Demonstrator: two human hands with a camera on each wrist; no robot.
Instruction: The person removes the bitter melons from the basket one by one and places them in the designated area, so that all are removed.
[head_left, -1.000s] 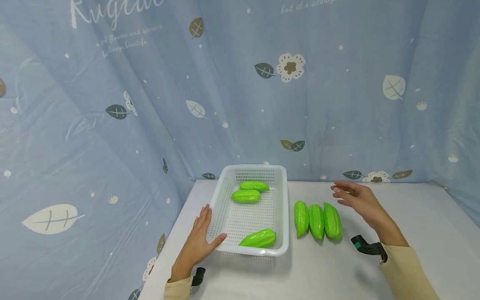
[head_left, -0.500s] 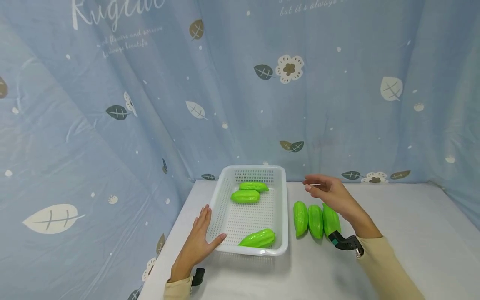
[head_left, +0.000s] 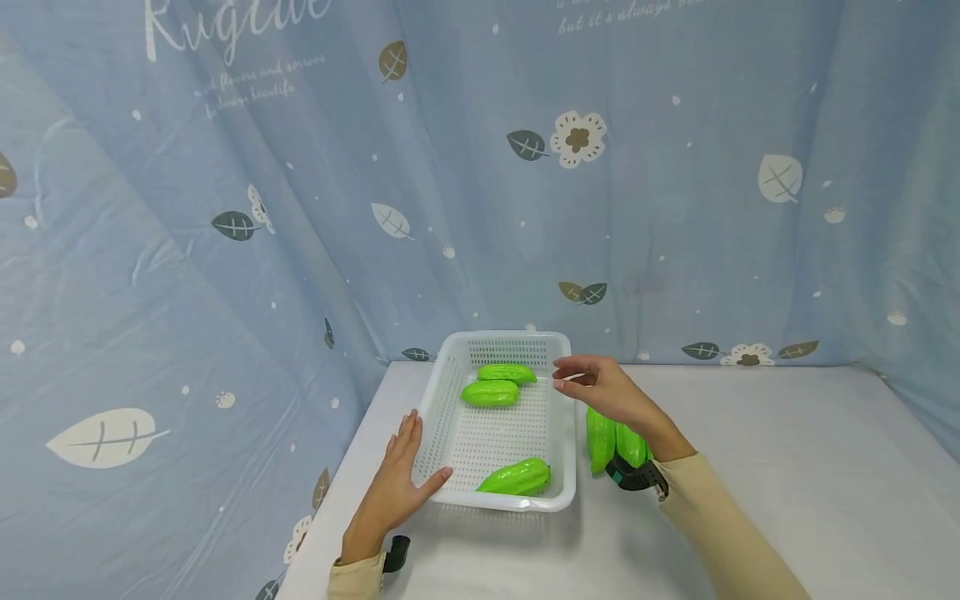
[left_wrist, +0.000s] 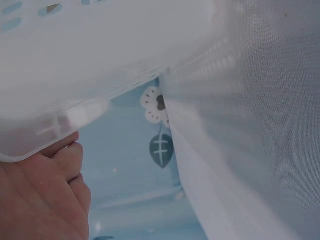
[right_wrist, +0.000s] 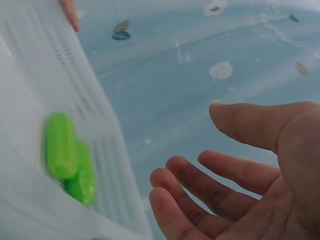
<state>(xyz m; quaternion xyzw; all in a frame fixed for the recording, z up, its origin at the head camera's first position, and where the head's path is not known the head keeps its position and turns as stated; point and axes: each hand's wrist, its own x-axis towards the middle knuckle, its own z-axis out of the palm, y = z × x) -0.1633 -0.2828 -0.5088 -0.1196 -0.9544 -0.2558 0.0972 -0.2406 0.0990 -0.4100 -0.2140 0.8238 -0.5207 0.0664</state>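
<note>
A white plastic basket holds three glossy bright green ridged vegetables that look like bitter gourds: two side by side near its back and one at the front. My left hand rests at the basket's front left corner, fingers straight along the outside and thumb over the rim. Over the right rim hovers my right hand, fingers loosely bent and apart from the thumb; the right wrist view shows nothing between them. Just right of the basket lie more green vegetables, partly hidden by the right hand and wrist.
The basket stands on a white-covered table. A blue curtain printed with leaves and flowers hangs along the back and the left side. A black camera mount sits on the right wrist.
My right hand has moved left from beyond the loose green vegetables to the basket's right rim, its forearm now covering some of them. The left hand and the basket have stayed in place.
</note>
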